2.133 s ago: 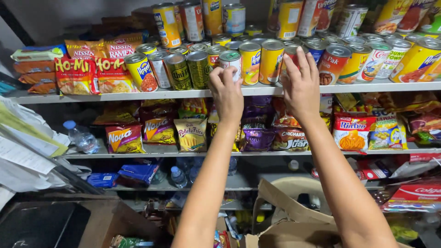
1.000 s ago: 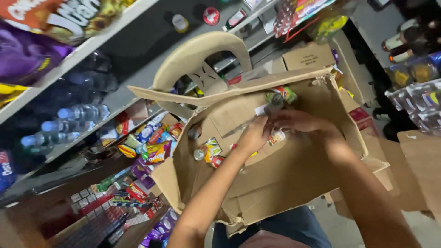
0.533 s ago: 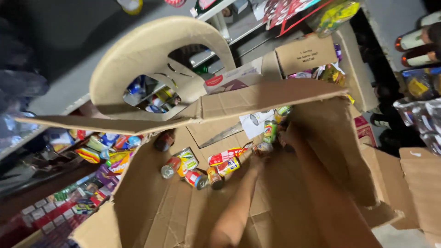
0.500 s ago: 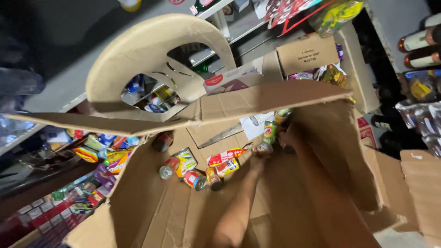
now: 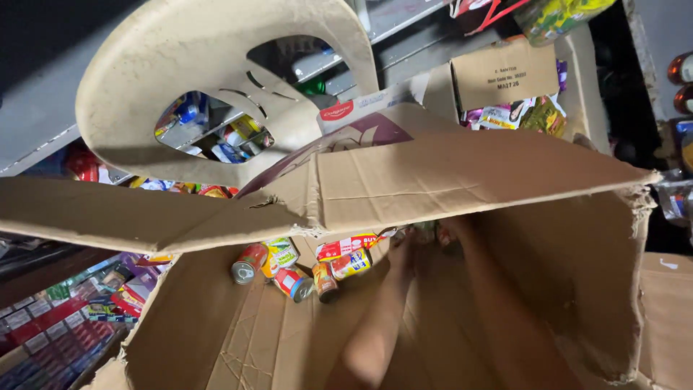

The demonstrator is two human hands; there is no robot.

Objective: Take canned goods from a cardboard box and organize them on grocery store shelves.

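Note:
I look down into a large open cardboard box (image 5: 570, 282). Several cans (image 5: 289, 271) with red, yellow and green labels lie on their sides at its bottom. Both my forearms reach deep inside. My left hand (image 5: 401, 254) is just right of a yellow-and-red can (image 5: 351, 263). My right hand (image 5: 451, 232) is beside it, partly tucked under the box's top flap (image 5: 433, 173). Both hands are blurred and in shadow, so their grip is unclear.
A beige plastic chair back (image 5: 209, 65) stands behind the box. A smaller carton (image 5: 505, 72) with snack packets (image 5: 523, 115) sits at the upper right. Packaged goods (image 5: 65, 310) fill low shelves at the lower left. Bottles line the right edge.
My hands left the can shelf and went down into the box. Over the last half second they reached further in under the flap, and the view moved closer.

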